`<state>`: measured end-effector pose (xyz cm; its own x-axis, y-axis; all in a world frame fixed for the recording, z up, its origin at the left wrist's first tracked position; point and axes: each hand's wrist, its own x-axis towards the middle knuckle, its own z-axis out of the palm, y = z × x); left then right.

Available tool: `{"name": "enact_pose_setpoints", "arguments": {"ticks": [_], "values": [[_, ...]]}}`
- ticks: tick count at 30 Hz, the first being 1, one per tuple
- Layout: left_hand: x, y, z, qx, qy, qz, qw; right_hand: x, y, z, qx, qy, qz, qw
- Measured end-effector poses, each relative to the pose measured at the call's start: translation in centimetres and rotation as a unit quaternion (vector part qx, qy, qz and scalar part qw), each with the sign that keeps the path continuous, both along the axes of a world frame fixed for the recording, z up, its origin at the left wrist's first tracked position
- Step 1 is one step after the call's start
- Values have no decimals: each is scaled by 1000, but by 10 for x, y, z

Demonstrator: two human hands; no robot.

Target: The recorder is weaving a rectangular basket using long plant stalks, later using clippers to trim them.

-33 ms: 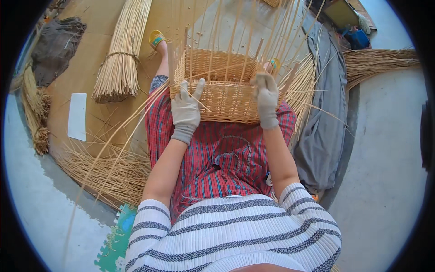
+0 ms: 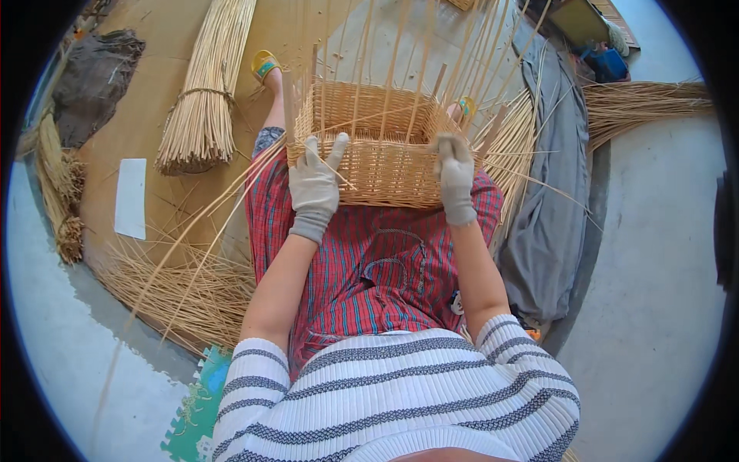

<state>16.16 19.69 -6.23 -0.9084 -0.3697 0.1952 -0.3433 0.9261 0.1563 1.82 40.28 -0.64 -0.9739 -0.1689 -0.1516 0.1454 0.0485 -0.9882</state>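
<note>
A half-woven rectangular wicker basket (image 2: 389, 175) rests on my lap, with tall upright stakes standing from its walls. At its near left corner, my gloved left hand (image 2: 315, 177) grips the wall, thumb and a finger stretched up along the weave. Long loose wicker strands (image 2: 223, 202) run from beside that hand down to the left. My gloved right hand (image 2: 454, 165) is at the near right corner by the rim, its fingers bent together and slightly smeared; what they pinch, if anything, is hidden. Both gloves are pale with grey cuffs.
A tied bundle of wicker rods (image 2: 202, 115) lies at far left, a loose heap of rods (image 2: 181, 289) at near left. On the right are a grey cloth (image 2: 546, 223) and another rod bundle (image 2: 647, 108). A white sheet (image 2: 131, 198) lies on the left.
The fingers of my right hand have dipped slightly toward the basket's rim. My left hand and the basket have barely moved.
</note>
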Motion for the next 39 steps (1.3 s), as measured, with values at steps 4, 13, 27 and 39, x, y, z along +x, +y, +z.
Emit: {"name": "enact_pose_setpoints", "arguments": {"ticks": [4, 13, 27, 39], "values": [[-9, 9, 15, -17, 28, -28, 999, 2, 37, -37, -83, -12, -24, 996], [-42, 75, 9, 49, -19, -62, 997, -76, -71, 22, 214, 503, 50, 836], [-82, 133, 33, 68, 40, -177, 981, -44, 84, -13, 191, 301, 38, 933], [-27, 62, -16, 564, 316, 42, 762, -6, 50, -17, 182, 289, -65, 938]]}}
